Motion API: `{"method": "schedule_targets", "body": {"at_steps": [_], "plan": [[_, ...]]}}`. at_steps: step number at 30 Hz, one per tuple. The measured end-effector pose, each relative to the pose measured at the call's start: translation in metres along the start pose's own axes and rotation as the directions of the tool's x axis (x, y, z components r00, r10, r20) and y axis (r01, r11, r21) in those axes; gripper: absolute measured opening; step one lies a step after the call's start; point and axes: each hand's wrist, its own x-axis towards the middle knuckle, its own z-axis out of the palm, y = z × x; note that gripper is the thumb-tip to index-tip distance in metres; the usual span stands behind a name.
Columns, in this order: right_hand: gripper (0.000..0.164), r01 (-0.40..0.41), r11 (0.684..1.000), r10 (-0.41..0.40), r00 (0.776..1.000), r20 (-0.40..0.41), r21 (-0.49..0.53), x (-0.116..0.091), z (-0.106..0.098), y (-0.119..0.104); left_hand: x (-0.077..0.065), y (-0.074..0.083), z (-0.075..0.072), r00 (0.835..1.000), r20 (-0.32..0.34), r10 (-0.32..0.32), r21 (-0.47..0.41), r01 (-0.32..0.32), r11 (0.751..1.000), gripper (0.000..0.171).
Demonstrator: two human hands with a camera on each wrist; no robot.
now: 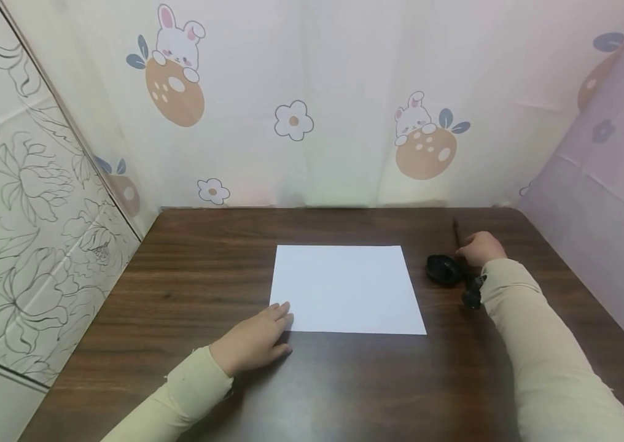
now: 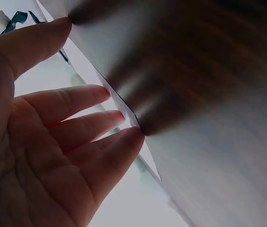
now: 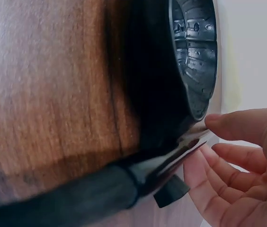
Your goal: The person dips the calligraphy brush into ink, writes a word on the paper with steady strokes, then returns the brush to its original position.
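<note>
A blank white sheet of paper [image 1: 345, 288] lies flat on the brown table. My left hand [image 1: 257, 337] rests at its near left corner, fingers stretched out; the left wrist view shows the fingertips [image 2: 102, 93] at the sheet's edge. Over on the right, a round black dish [image 1: 443, 270] with a ribbed inside stands beside my right hand [image 1: 483, 248]. Between thumb and fingers, that hand pinches the shiny, reddish-brown shaft of a brush [image 3: 169, 163], whose thicker dark part points back toward the wrist. The thumb comes close to the dish's rim.
A small black block [image 3: 172, 190] sits under the brush. Something black [image 1: 472, 293] shows at the right cuff, its kind unclear. Behind the table [image 1: 207, 245] hangs a curtain [image 1: 345, 61] printed with rabbits and flowers; a floral panel [image 1: 30, 202] stands at the left.
</note>
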Motion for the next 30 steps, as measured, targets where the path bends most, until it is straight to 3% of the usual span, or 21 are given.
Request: {"method": "schedule_targets", "body": {"at_steps": [7,17,24,30], "plan": [[0.053,-0.047,0.997,0.046,0.999,0.009,0.055,0.0,0.003,0.0,0.0,0.0,-0.002,1.0,0.003,-0.002,-0.007,0.002,1.0,0.057],[0.055,0.008,0.998,-0.008,1.0,0.009,0.068,0.003,0.002,0.006,0.0,0.001,-0.001,1.0,0.021,-0.007,-0.023,0.008,1.0,0.059],[0.061,0.005,0.994,-0.008,1.0,0.026,0.105,-0.005,-0.014,-0.006,0.001,0.002,0.0,1.0,0.02,-0.002,-0.025,0.003,1.0,0.059],[0.064,0.016,0.989,-0.016,1.0,-0.006,0.15,-0.013,-0.034,-0.02,0.001,0.002,-0.002,1.0,0.02,-0.015,-0.03,0.016,0.999,0.059]]}}
